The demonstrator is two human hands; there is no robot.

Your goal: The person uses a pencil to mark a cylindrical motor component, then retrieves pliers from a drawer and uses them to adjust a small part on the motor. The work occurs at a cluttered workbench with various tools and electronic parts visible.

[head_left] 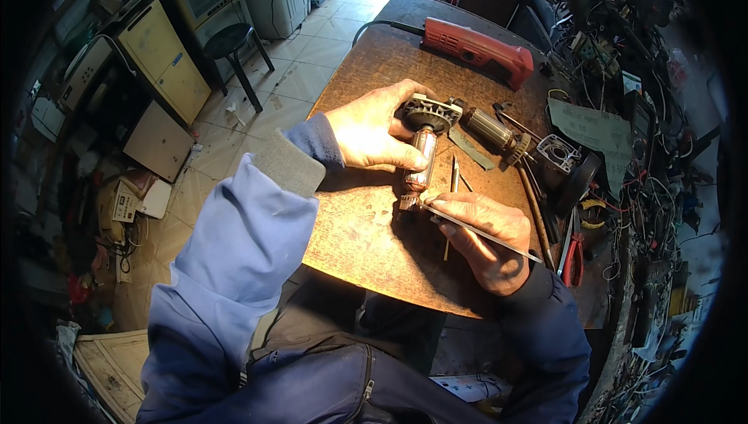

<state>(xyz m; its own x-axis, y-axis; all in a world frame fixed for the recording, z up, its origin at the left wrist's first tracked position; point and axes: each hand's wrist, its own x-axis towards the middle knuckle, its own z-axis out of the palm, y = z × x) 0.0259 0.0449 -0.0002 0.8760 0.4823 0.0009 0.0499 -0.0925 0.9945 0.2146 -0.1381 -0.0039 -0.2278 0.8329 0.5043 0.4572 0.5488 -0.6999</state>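
My left hand (382, 128) is closed around a motor armature (421, 160), its copper windings showing and a dark fan (431, 114) at the far end. The armature points toward me, with its commutator (409, 201) low and near the wooden tabletop. Pinched in my right hand (487, 237) is a thin flat metal strip (499, 240), whose tip meets or almost meets the commutator; actual contact is hard to make out. Beyond my right hand lies a second armature (491, 128), beside a strip of greenish abrasive paper (472, 150).
A red power tool housing (477, 48) lies at the table's far side. On the right are a metal gear housing (559, 153), a green paper sheet (594, 137), red-handled pliers (573, 259) and heaped wires and parts. A black stool (231, 40) stands on the floor to the left.
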